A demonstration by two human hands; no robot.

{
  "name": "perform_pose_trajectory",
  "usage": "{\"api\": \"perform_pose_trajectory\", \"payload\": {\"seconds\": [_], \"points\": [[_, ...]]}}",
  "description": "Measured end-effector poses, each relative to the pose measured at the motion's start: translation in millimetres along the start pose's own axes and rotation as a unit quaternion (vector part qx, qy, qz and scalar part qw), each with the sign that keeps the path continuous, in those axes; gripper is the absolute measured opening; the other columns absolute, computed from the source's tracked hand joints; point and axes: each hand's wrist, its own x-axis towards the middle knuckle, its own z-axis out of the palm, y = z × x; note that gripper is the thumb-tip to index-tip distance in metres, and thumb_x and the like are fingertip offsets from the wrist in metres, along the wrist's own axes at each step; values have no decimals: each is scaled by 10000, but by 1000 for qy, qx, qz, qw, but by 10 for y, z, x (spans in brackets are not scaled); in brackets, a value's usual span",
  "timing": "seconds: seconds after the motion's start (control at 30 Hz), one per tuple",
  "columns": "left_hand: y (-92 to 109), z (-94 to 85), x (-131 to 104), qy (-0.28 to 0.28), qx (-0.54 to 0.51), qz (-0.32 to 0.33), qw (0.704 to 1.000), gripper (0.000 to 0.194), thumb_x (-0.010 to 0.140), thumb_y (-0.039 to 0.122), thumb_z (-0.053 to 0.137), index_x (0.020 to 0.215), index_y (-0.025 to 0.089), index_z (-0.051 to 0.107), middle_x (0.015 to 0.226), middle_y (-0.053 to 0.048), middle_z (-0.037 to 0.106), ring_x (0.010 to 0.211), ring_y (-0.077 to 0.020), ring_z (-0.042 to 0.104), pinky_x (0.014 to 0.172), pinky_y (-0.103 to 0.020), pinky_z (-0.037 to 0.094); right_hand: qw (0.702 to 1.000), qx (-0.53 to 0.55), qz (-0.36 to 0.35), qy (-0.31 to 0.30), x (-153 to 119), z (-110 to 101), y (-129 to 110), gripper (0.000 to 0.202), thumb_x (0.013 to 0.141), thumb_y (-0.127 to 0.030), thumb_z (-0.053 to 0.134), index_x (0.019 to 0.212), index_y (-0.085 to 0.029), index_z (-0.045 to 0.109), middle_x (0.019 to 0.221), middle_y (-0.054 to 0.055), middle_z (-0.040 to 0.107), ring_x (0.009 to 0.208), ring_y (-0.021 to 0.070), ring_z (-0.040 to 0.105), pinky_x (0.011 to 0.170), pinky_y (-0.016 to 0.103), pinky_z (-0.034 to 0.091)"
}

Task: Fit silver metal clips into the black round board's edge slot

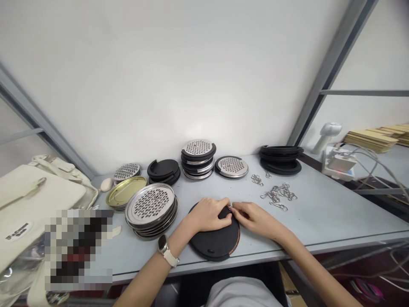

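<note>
A round black disc (pixel 212 244) with a coppery strip along its right edge lies near the table's front edge. My left hand (pixel 209 215) is closed over the disc's top, with thumb and fingers gripping near its far right rim. At that same rim, my right hand (pixel 252 218) pinches a small shiny metal piece, mostly hidden between the fingertips. Several wire snap hooks (pixel 279 194) lie loose to the right, with a smaller group of hooks (pixel 257 179) behind my right hand.
Left of the disc is a stack of round metal graters (pixel 150 207), beside gold lids (pixel 126 192). Along the wall stand black holders (pixel 163 169), a mixed grater stack (pixel 198 160), a grater in a black ring (pixel 232 166) and black rings (pixel 281 162). A cream bag (pixel 41 192) sits far left.
</note>
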Motion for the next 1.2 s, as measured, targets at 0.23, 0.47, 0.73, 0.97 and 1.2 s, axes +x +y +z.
{"api": "perform_pose_trajectory", "payload": {"seconds": [0.23,0.47,0.73,0.97,1.2], "points": [[4,9,-1,1,5,4,1000,211,850,369,466,996,224,512,803,-22,669,730,-210,637,610,-276,388,1000,5,-2,2,-8,0,13,268,905,-251,378,648,-192,424,562,-36,456,502,105,388,514,230,292],[7,-2,1,-8,1,-2,1000,199,847,365,472,985,228,517,800,-22,664,726,-207,637,610,-276,387,1000,9,2,-3,-8,4,25,246,894,-233,382,652,-195,403,568,-44,445,513,104,385,517,228,291],[0,9,0,1,2,9,1000,173,848,360,464,937,218,506,773,-18,653,692,-195,626,586,-270,370,999,33,12,9,-12,4,4,165,888,-243,393,729,-203,407,602,-47,468,524,105,399,520,223,305],[2,16,0,-5,12,-1,1000,206,845,371,464,978,217,497,755,-21,650,690,-207,631,592,-275,380,999,31,14,9,-19,12,22,179,890,-260,394,721,-202,408,606,-44,481,523,106,412,516,222,303],[-2,13,-4,-5,9,2,1000,201,857,371,451,987,222,489,710,-6,634,669,-201,620,570,-269,359,1000,18,11,5,1,27,46,241,895,-260,382,663,-197,405,569,-43,442,511,104,380,508,225,281]]}}
